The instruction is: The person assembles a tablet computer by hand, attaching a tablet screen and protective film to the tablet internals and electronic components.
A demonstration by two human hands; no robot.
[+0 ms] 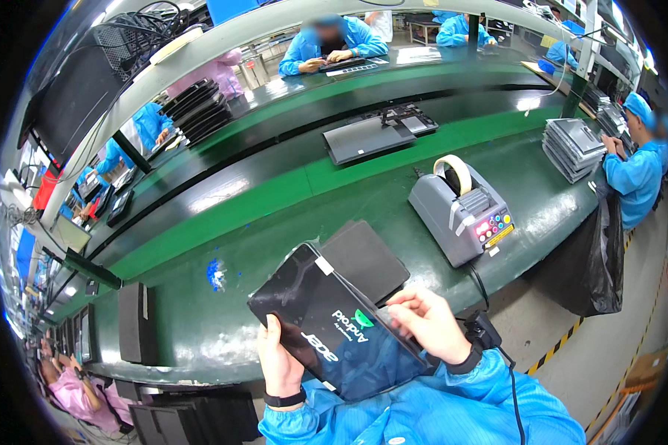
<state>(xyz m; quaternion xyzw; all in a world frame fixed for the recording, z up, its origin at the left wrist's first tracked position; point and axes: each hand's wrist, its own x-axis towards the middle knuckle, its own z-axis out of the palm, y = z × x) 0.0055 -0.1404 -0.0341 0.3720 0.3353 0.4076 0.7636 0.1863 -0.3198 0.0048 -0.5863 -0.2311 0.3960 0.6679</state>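
A black tablet (293, 300) lies tilted in front of my body, its screen lit with a green figure and white lettering. White tape pieces cling to its edges. My left hand (280, 362) grips the tablet by its left edge, thumb on the front. At the opposite edge is my right hand (432, 326), its fingers curled together in a pinch. What sits between those fingertips, if anything, is too small to tell. Just beyond the tablet, a dark flat panel stack (367, 259) rests on the green bench (274, 222).
A grey tape dispenser (453, 211) with a roll stands right of the panels. Blue and white scraps (215, 274) lie to the left, near a dark foam block (135, 322). Across the bench are laptop parts (367, 141). A co-worker (634, 167) stands right, by stacked trays (571, 152).
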